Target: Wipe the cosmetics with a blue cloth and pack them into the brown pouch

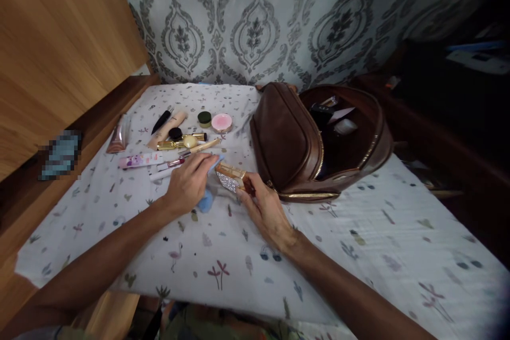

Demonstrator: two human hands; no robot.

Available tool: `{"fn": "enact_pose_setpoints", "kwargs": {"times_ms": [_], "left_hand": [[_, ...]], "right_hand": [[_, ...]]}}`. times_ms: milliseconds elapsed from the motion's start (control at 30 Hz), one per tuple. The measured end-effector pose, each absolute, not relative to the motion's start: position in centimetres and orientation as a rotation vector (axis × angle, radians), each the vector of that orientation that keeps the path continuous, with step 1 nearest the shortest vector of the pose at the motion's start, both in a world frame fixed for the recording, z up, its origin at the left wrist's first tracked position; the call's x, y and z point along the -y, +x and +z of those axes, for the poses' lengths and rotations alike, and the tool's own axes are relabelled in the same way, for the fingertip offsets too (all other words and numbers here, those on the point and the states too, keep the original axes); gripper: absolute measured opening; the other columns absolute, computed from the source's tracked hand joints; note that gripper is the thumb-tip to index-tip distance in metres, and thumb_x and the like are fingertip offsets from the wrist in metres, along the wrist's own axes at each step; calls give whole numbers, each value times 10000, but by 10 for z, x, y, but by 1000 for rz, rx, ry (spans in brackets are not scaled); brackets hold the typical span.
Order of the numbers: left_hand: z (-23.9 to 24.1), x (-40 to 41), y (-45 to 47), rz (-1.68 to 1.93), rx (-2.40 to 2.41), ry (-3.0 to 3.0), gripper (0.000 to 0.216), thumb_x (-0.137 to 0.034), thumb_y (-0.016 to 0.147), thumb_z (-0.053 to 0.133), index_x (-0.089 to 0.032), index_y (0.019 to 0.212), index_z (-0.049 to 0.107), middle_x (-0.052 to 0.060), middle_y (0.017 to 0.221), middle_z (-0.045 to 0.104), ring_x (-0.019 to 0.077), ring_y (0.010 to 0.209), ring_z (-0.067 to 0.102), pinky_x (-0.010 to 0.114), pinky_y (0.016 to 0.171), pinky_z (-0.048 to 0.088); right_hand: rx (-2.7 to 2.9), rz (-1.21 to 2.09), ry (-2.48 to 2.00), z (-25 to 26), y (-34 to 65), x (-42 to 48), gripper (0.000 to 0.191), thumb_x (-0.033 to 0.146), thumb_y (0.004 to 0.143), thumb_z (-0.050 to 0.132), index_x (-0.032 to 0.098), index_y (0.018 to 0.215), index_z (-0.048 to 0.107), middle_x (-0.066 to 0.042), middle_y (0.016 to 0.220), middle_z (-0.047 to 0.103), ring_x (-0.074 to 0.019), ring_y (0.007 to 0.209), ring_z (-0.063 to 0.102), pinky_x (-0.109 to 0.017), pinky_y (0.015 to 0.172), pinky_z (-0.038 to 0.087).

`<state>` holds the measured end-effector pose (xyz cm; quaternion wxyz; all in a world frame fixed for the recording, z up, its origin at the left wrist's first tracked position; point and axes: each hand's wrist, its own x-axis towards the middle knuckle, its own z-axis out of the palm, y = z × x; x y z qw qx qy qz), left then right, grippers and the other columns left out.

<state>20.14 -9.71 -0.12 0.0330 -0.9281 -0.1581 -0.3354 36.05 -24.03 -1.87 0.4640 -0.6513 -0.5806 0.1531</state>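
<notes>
My right hand (pixel 265 206) grips a small gold, glittery case (pixel 231 177) just above the patterned white cloth (pixel 326 255). My left hand (pixel 190 180) holds a light blue cloth (pixel 207 197) pressed against the case's left end. Both hands meet near the middle of the table, just left of an open brown leather bag (pixel 287 143). Inside the bag I see several small items (pixel 338 119).
A spread of cosmetics lies behind my left hand: a pink tube (pixel 139 160), gold tubes (pixel 177 143), a black-capped tube (pixel 161 121), a green jar (pixel 204 118), a pink compact (pixel 221 122). A wooden panel (pixel 59 37) stands left, patterned wallpaper behind, dark furniture right.
</notes>
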Motion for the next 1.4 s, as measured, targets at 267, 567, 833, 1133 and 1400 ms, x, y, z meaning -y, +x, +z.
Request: {"fn": "enact_pose_setpoints", "kwargs": {"times_ms": [267, 567, 833, 1133, 1400], "left_hand": [[-22, 94, 203, -551, 703, -2981, 267, -38, 890, 412, -161, 936, 644, 99, 1008, 669, 247, 942, 623, 364, 750, 565], [-19, 85, 201, -624, 741, -3046, 317, -20, 867, 436, -174, 1051, 643, 78, 1059, 677, 236, 1004, 627, 378, 837, 568], [16, 102, 199, -1357, 465, -2940, 377, -59, 951, 409, -182, 1259, 589, 108, 1179, 635, 209, 1101, 630, 374, 914, 562], [9, 136, 204, -984, -81, -2688, 349, -110, 968, 520, -114, 1310, 589, 108, 1228, 688, 248, 1227, 603, 360, 1006, 543], [10, 108, 202, -1013, 297, -2747, 383, -98, 983, 365, -147, 1265, 618, 110, 1126, 686, 239, 1033, 635, 356, 839, 572]], "right_hand": [[1360, 310, -1564, -28, 364, 236, 246, 200, 857, 596, 208, 1102, 574, -55, 968, 706, -193, 842, 668, -312, 781, 546], [1333, 132, -1496, -23, 364, 238, 155, 243, 867, 661, 192, 1012, 636, -27, 835, 652, -163, 690, 590, -294, 662, 523], [1417, 114, -1502, -24, 364, 238, 200, 233, 892, 637, 205, 1089, 622, -46, 891, 649, -171, 692, 597, -304, 643, 530], [1483, 179, -1516, -23, 365, 235, 60, 152, 860, 619, 208, 860, 598, -32, 842, 618, -176, 737, 606, -286, 673, 528], [1479, 303, -1647, -31, 363, 231, 110, 106, 792, 626, 191, 862, 618, -62, 938, 635, -174, 776, 611, -269, 663, 512]]}}
